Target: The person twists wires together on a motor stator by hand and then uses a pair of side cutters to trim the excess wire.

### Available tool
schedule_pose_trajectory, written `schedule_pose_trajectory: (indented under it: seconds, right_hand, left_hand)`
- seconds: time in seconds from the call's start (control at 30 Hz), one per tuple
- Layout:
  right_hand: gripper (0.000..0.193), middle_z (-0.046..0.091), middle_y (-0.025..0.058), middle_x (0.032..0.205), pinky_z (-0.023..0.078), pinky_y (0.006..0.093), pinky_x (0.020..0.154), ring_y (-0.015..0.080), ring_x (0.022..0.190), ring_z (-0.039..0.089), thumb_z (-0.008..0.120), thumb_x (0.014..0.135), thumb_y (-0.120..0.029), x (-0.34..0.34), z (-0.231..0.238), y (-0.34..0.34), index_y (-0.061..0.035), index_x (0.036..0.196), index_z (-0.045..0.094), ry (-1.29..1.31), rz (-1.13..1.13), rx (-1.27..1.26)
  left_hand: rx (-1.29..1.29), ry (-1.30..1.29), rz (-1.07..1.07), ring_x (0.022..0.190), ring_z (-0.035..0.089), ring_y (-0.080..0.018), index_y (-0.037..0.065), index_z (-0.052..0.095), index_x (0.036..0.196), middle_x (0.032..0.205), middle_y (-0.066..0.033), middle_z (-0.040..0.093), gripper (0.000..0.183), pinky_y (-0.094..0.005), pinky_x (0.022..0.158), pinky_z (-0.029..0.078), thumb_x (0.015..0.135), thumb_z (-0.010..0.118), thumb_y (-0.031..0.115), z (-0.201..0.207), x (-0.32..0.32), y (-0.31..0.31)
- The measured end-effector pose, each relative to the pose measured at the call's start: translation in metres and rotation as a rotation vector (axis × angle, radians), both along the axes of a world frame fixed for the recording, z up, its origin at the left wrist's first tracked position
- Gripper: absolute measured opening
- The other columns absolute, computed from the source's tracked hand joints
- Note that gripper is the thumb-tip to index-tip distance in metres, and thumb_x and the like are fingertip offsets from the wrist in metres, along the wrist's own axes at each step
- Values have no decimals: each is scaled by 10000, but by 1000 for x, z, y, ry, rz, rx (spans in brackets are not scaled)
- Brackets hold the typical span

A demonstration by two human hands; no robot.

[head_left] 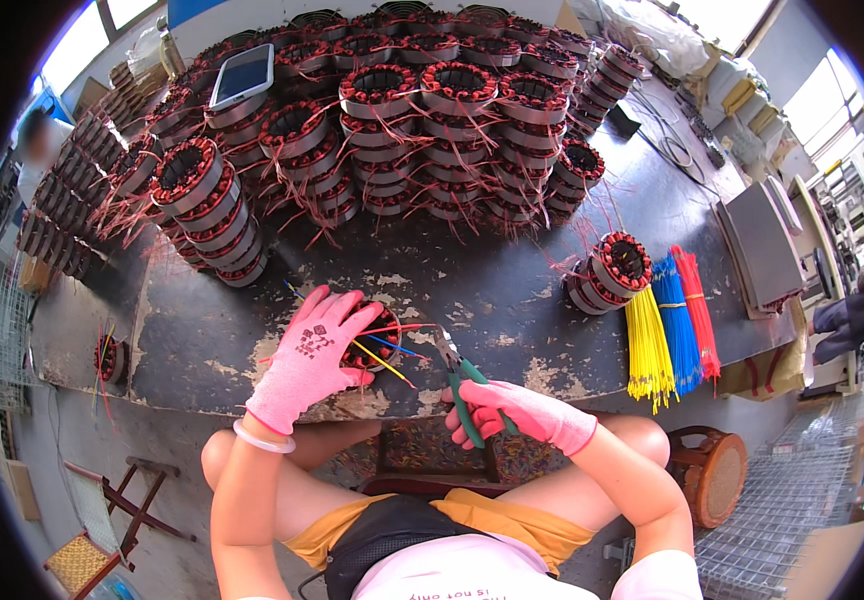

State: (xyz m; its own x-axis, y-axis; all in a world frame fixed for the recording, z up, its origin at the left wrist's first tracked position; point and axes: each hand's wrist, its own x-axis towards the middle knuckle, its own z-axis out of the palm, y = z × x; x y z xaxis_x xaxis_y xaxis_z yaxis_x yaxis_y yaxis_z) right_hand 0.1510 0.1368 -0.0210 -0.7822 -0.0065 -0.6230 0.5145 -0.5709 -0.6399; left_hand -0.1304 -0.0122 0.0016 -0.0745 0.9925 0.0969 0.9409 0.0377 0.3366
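Observation:
My left hand (307, 352), in a pink glove, grips a motor stator (388, 322) near the table's front edge, its fingers over the left side. Red, blue and yellow wires (388, 346) stick out of the stator to the right; the glove hides part of its ring. Just right of it, my right hand (514, 412), also gloved in pink, is closed round the green handles of a pair of wire cutters (465, 392). Their jaws point up and left, close to the red wire's end; whether they touch it I cannot tell.
Tall stacks of stators (380, 90) with trailing red leads fill the table's far side, a tablet (243, 76) on one. To the right lie yellow (649, 345), blue (676, 330) and red wire bundles (693, 310) beside a short stator stack (620, 262). A wooden stool (707, 478) stands below.

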Motion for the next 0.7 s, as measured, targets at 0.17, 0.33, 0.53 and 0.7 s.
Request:
schedule_pose_trajectory:
  seconds: [0.17,0.33,0.53,0.7]
  right_hand:
    - [580,677,113,1105,577,345,825,212,929,711,552,1054,-484,-10,11,-2,-5,1376,501,-26,-28,87]
    - [522,674,89,936,551,310,672,166,752,684,549,1048,-496,-17,9,-4,-4,1220,578,-17,-100,233]
    - [546,683,89,951,555,308,694,172,776,694,548,1044,-503,-13,14,1,1,1253,569,-26,-130,187]
    - [589,698,93,1093,560,303,805,188,924,716,570,1029,-513,7,25,6,-21,1350,533,-33,-24,51]
  left_hand:
    - [3,-16,-7,1402,428,-458,169,563,1446,1494,-130,528,921,-519,1210,355,605,920,278,-1,0,1]
    - [10,-24,3,1404,424,-464,169,561,1447,1496,-130,525,902,-523,1213,348,624,912,281,-1,1,0]
    - [-37,31,131,1323,487,-453,142,561,1419,1418,-157,550,909,-524,1162,389,618,912,393,6,16,-2]
    - [11,27,182,1298,517,-431,81,554,1396,1415,-176,556,931,-507,1134,418,609,915,424,-7,12,-12]
